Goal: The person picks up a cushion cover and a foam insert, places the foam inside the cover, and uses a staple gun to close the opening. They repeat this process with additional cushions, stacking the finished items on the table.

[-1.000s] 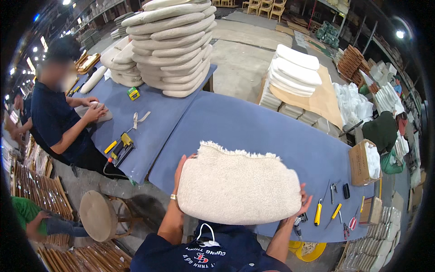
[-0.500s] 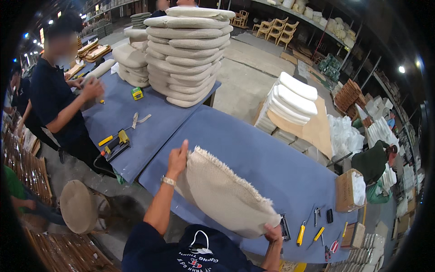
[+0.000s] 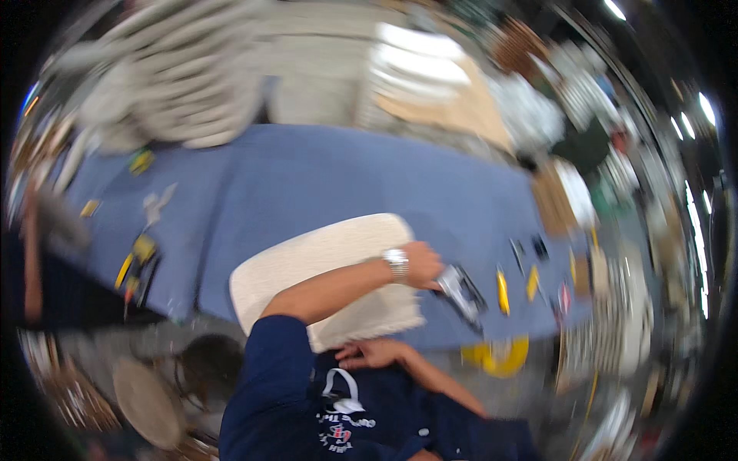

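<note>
A wide blue-covered table [image 3: 369,177] fills the middle of a blurred, fisheye view from above, stretching well beyond the fingers on every side.

On it, under and behind the reaching arm, lies 1 cream cushion [image 3: 323,280], flat, with its near edge at the table's front edge just above the right hand's fingers.

Far beyond the fingers, at the table's back left, stands a tall stack of pale cushions [image 3: 177,92], smeared by motion. A second, smaller stack of white cushions [image 3: 419,65] sits further back and to the right.

The person wears a dark blue shirt [image 3: 307,399], which takes up the lower middle of the view, nearer than both hands.

The left hand [image 3: 423,265], with a silver wristwatch [image 3: 397,263] on the wrist, crosses over the cushion to its right end. Its fingers are closed around a silver and black hand tool [image 3: 461,292], which sticks out to the right past the fingertips.

The right hand [image 3: 373,353] sits low against the shirt, just below the cushion's near edge. Its fingers look loosely curled, but blur makes it impossible to tell whether they hold anything.

Just right of the tool lie small yellow-handled tools [image 3: 503,283] in a loose row on the table.
</note>
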The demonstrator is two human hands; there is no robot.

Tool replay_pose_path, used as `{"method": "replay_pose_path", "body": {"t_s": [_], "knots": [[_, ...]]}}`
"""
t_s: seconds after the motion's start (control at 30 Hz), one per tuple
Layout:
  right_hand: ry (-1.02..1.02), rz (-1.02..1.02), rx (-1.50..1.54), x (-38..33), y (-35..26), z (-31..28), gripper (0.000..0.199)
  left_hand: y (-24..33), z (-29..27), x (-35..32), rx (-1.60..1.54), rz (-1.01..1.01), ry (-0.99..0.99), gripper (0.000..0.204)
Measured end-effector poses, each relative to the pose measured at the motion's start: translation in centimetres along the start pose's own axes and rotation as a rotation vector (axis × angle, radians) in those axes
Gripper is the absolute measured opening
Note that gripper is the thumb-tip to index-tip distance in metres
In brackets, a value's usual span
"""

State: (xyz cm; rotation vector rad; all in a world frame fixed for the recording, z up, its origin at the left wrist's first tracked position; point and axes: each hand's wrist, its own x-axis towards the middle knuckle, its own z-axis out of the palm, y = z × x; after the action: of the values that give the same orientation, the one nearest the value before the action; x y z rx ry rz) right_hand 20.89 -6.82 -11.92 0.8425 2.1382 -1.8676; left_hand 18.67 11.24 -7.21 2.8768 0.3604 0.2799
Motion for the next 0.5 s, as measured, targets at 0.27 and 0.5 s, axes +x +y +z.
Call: {"method": "replay_pose_path", "body": {"t_s": [0.27,0.5], "knots": [[1.068,0.180,0.521,-14.1,11.3,6.3,0.053,3.1,13.6,-8.2,-0.099,-0.367,0.205,0.045],[1.808,0.405,0.551,-25.8,23.4,3.4,0.034,3.0,12.4,-10.2,-0.073,-0.677,0.207,0.050]]}}
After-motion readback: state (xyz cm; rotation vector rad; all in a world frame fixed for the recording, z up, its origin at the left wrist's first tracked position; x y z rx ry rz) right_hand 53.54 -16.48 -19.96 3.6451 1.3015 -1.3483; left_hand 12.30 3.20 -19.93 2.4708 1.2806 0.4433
